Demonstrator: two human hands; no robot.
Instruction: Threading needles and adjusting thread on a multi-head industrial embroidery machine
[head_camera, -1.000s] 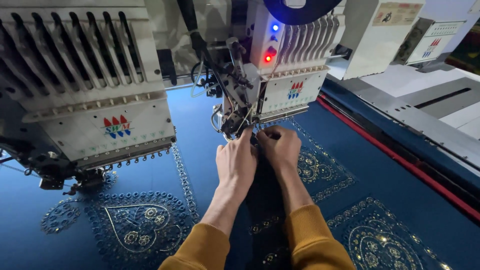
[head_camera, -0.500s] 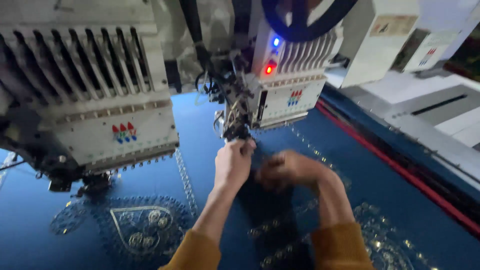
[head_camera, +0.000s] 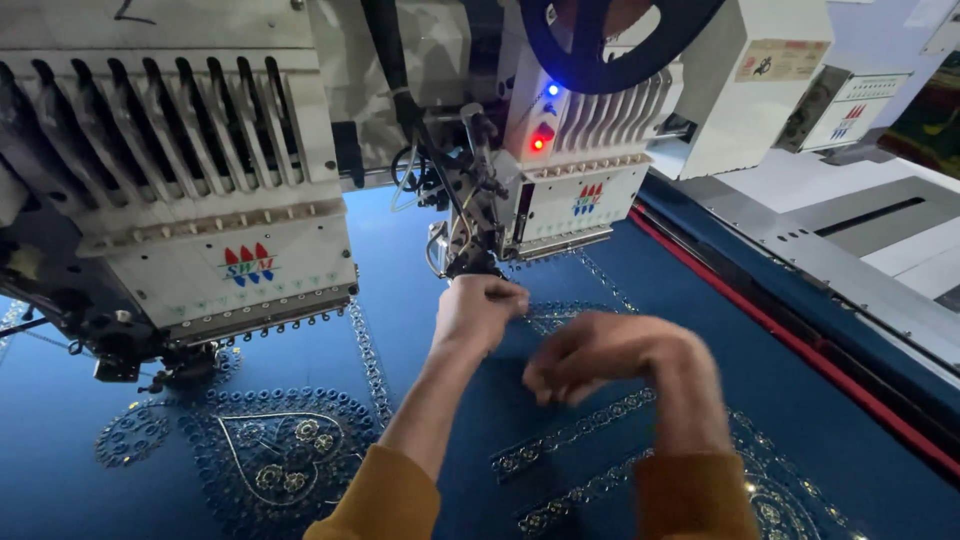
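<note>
Up close, the fingers of my left hand (head_camera: 478, 312) are curled tight into a pinch just under the needle assembly (head_camera: 468, 232) of the embroidery head (head_camera: 560, 190); whether they grip a thread I cannot tell. Just to their right, my right hand (head_camera: 600, 352) hovers over the cloth with its fingers bent inward, blurred, and no held thing shows in them. Beneath both hands lies the blue fabric (head_camera: 420, 300), stretched flat and stitched with silver sequin bands (head_camera: 570, 435). Farther left of my fingers, a heart-shaped sequin motif (head_camera: 265, 455) sits below a second embroidery head (head_camera: 200, 210). Above the needles, a red light (head_camera: 538, 143) and a blue light (head_camera: 552, 90) glow. Well to the right, a red strip (head_camera: 800, 345) borders the fabric. Mustard sleeves (head_camera: 385, 500) cover both my forearms.
</note>
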